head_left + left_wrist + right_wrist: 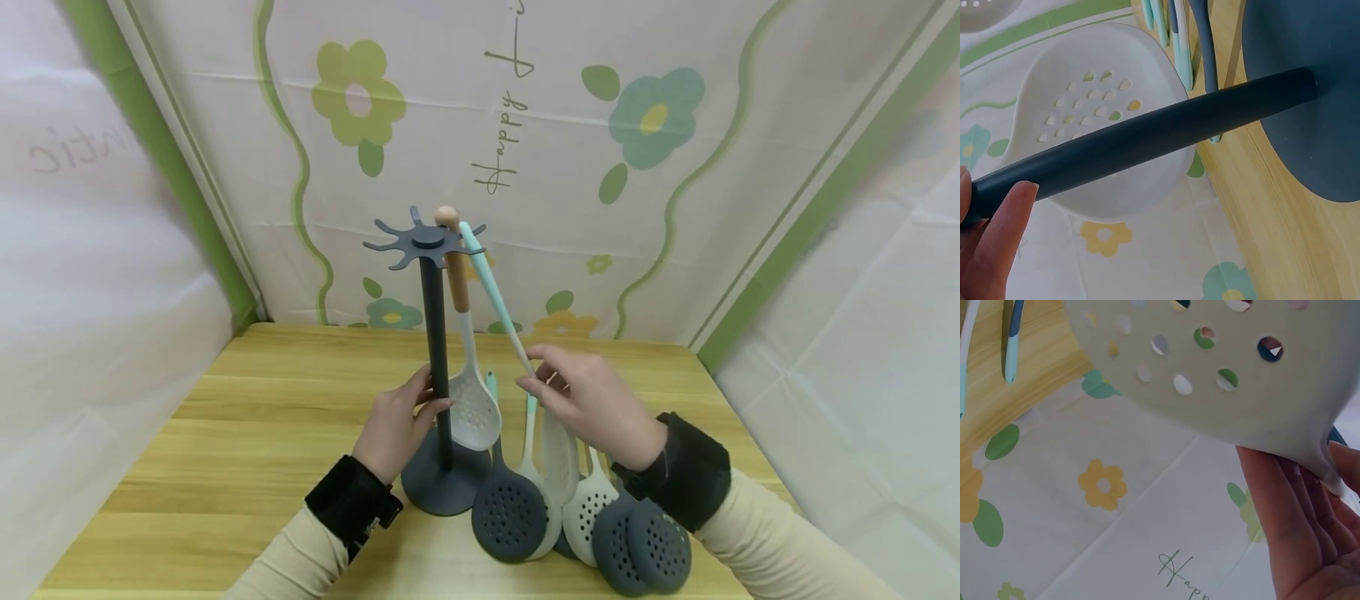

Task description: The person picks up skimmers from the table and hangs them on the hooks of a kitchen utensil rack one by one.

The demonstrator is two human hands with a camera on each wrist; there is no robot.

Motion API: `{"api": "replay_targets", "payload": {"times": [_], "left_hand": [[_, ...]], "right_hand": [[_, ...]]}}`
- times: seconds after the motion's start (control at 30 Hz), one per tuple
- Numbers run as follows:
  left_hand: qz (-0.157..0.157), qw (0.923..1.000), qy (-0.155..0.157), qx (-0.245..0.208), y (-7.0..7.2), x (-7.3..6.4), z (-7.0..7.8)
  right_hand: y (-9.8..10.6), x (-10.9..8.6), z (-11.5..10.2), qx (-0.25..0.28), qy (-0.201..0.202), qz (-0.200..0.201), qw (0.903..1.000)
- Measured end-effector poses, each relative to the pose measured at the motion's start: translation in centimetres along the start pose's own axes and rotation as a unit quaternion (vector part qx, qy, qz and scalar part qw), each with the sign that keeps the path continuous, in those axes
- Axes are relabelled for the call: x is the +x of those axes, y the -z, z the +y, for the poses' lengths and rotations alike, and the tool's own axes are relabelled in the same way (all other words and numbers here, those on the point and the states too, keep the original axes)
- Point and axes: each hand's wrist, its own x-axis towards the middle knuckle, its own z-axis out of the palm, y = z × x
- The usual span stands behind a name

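Dark utensil stand [437, 333] and mint-handled skimmer [504, 312]

The stand rests on its round base on a wooden table [225, 417], arms fanning out on top; the left hand [393, 429] grips its pole. A white, perforated, wooden-handled skimmer [475, 412] hangs from it. The right hand [600, 404] pinches the pale mint-handled skimmer, slanted head-down, its handle end beside the arms; contact is unclear.
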Motion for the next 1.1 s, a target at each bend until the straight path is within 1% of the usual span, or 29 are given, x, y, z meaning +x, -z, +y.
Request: {"api": "replay_targets", "payload": {"times": [0.13,0.33,0.47,0.57,0.7,0.8,1.0,1.1], "left_hand": [[0.002,1.0000,-0.003,0.001,0.0,0.0,0.0],[0.008,0.9999,-0.013,0.000,0.0,0.0,0.0],[0.010,0.9998,-0.019,0.002,0.0,0.0,-0.1],[0.011,0.9998,-0.019,0.002,-0.1,-0.1,-0.1],[0.011,0.9998,-0.017,0.002,-0.2,-0.2,-0.2],[0.013,0.9998,-0.017,0.005,-0.3,-0.2,-0.2],[0.020,0.9992,-0.031,0.012,-0.3,-0.2,-0.4],[0.022,0.9992,-0.033,0.008,-0.3,-0.2,-0.4]], "right_hand": [[-0.7,0.1,-0.1,0.023,0.001,-0.009,0.9997],[-1.5,0.3,-0.3,0.057,-0.016,-0.032,0.9977],[-2.0,0.5,-0.4,0.049,-0.022,-0.039,0.9978],[-2.3,0.5,-0.5,0.046,-0.017,-0.046,0.9978],[-2.7,0.5,-0.4,0.057,-0.004,-0.054,0.9969],[-2.8,0.6,-0.4,0.061,-0.002,-0.058,0.9964],[-3.3,1.0,-0.4,0.073,-0.015,-0.073,0.9946],[-3.6,1.2,-0.4,0.075,-0.023,-0.073,0.9942]]}}
